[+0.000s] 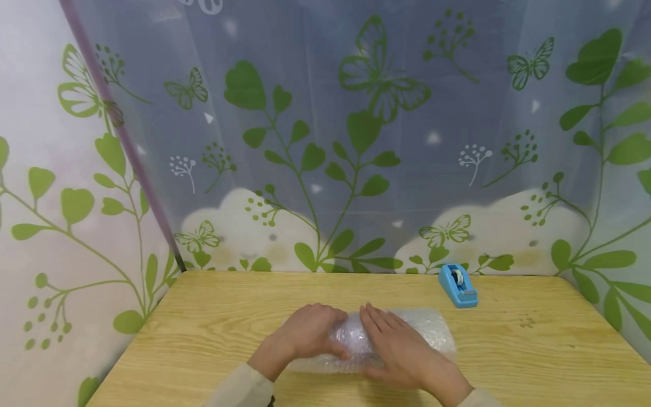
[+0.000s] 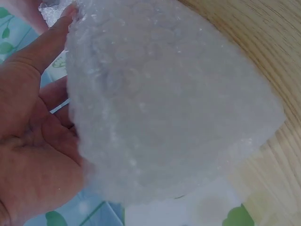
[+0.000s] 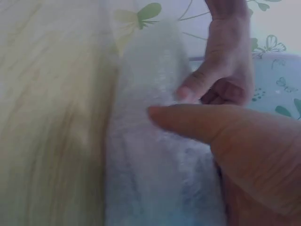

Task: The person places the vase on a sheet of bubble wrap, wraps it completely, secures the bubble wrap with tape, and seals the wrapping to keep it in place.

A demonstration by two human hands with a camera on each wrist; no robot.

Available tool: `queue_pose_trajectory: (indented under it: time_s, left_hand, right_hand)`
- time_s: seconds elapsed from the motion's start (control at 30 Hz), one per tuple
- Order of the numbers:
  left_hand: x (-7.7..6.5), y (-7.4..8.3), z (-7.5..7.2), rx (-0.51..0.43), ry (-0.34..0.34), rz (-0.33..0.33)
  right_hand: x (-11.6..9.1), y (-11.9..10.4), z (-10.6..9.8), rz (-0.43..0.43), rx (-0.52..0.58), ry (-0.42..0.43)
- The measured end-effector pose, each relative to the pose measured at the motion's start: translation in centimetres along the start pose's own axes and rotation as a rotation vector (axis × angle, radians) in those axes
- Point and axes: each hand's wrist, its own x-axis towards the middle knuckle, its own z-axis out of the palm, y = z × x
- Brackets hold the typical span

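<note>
A bundle of clear bubble wrap (image 1: 351,342) lies across the wooden table in front of me; what it may contain cannot be made out through the bubbles. My left hand (image 1: 308,334) grips its left part, thumb toward me and fingers over the far side. On the middle of the bundle is my right hand (image 1: 402,350), with long fingers over the top and thumb on the near side. The left wrist view shows the left palm (image 2: 37,136) beside the wrap (image 2: 164,103), fingers partly hidden behind it. In the right wrist view the right thumb (image 3: 188,120) crosses the blurred wrap (image 3: 155,155).
A blue tape dispenser (image 1: 459,286) stands near the back edge of the wooden table (image 1: 218,305), right of the wrap. Behind and beside the table hangs a curtain (image 1: 315,141) printed with leaves and butterflies.
</note>
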Motion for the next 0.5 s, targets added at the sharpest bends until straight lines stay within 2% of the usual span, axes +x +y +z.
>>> queue_pose_trajectory:
  time_s: [0.1,0.27,0.4,0.5]
  left_hand:
    - [0.1,0.0,-0.1,-0.001,-0.007,-0.001]
    - [0.3,-0.1,-0.2,-0.055,-0.039,-0.026]
    - [0.2,-0.3,-0.1,-0.092,-0.054,-0.033]
    - [0.2,-0.6,0.0,-0.102,-0.045,-0.032]
  right_hand:
    - [-0.1,0.2,0.4,0.009,0.064,0.025]
    - [0.0,0.9,1.3,0.032,0.186,0.072]
    - [0.2,1.4,1.8,0.007,0.175,0.169]
    - [0.2,1.5,1.9,-0.027,0.142,0.207]
